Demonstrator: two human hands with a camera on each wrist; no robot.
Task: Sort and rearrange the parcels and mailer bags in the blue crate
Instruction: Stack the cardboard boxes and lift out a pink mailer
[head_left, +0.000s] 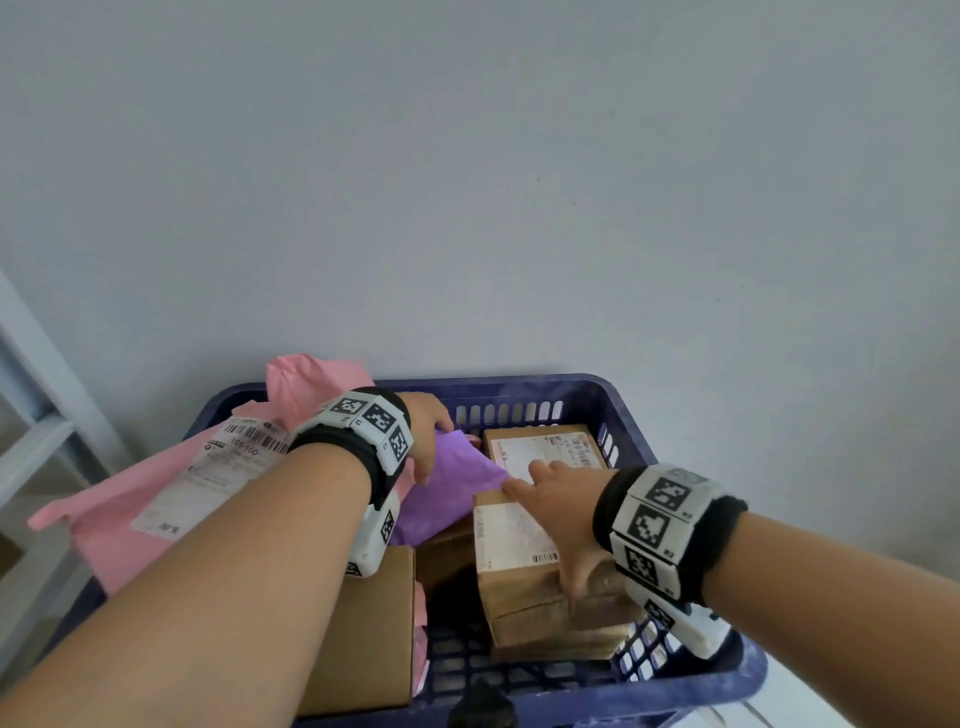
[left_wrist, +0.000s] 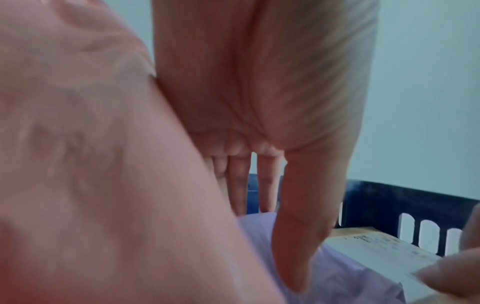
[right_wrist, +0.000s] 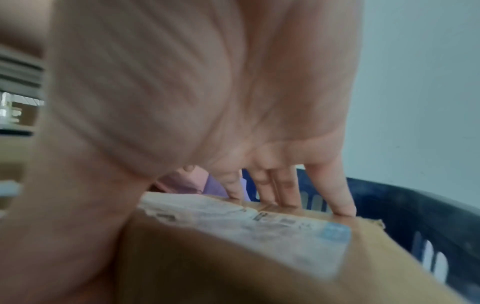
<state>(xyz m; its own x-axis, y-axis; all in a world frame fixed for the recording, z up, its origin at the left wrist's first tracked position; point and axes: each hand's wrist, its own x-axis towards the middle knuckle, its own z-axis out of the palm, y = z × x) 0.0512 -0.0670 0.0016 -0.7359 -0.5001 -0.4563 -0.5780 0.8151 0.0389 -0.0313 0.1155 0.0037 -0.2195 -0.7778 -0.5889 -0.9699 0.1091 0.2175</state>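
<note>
A blue crate (head_left: 519, 387) holds parcels and mailer bags. My left hand (head_left: 434, 452) reaches down over a purple mailer bag (head_left: 457, 488) in the crate's middle. In the left wrist view its straight fingers (left_wrist: 239, 185) dip behind the purple bag (left_wrist: 337, 277) and the thumb lies on its front. My right hand (head_left: 550, 519) grips a tilted cardboard box (head_left: 514, 540) with a white label. Its fingertips (right_wrist: 342, 207) sit on the box (right_wrist: 233, 257) top and the thumb runs down the near side.
A large pink mailer bag (head_left: 156, 499) with a label drapes over the crate's left side. Another labelled box (head_left: 545, 447) sits at the far right, and a plain box (head_left: 374, 634) at the near left. The grey wall stands right behind the crate.
</note>
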